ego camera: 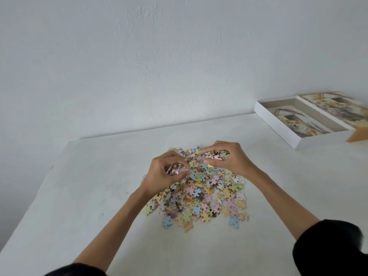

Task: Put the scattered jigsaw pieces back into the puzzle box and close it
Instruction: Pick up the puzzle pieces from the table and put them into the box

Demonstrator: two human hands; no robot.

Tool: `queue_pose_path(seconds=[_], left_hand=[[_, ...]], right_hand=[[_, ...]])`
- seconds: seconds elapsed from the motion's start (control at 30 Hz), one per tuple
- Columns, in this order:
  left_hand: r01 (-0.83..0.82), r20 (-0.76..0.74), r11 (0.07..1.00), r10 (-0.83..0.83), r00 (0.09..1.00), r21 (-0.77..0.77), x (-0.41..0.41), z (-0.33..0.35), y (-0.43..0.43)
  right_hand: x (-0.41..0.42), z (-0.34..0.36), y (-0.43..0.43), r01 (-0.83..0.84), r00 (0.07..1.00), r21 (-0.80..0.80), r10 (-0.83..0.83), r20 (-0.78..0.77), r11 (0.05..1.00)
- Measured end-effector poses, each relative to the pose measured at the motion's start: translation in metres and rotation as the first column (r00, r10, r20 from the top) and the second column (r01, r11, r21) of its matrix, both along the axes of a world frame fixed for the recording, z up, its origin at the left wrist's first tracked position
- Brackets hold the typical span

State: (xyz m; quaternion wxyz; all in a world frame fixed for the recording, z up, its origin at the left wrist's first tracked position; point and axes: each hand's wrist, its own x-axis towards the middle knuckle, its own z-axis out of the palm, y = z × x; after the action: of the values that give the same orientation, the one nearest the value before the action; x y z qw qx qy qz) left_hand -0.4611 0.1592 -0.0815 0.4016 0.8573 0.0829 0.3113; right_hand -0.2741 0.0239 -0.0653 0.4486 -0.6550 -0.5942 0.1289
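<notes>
Both hands grip small bunches of jigsaw pieces over the pile at frame centre on the worktop: left hand, right hand. The open puzzle box lies upper right, long axis slanting away, nearer the right hand.

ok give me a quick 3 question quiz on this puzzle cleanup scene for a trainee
1. True or false: the puzzle box is closed.
2. What does each hand hold? A) nothing B) jigsaw pieces C) the lid
3. Seen from the camera, on which side of the pile of pieces does the box sit?

Key: 1. False, it lies open. 2. B, both the left hand and the right hand grip pieces. 3. Far right.
</notes>
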Motion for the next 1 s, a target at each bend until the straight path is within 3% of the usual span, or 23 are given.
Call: queue_pose_path(seconds=[0.47,1.0], left_hand=[[0.055,-0.004,0.997,-0.055,0.998,0.058,0.043,0.037,-0.010],[-0.008,0.062,0.996,0.003,0.998,0.086,0.263,0.060,-0.103]], right_hand=[[0.044,0.031,-0.013,0.022,1.000,0.081,-0.021,-0.022,0.996],[0.274,0.068,-0.093,0.127,0.992,0.100,-0.128,0.011,0.987]])
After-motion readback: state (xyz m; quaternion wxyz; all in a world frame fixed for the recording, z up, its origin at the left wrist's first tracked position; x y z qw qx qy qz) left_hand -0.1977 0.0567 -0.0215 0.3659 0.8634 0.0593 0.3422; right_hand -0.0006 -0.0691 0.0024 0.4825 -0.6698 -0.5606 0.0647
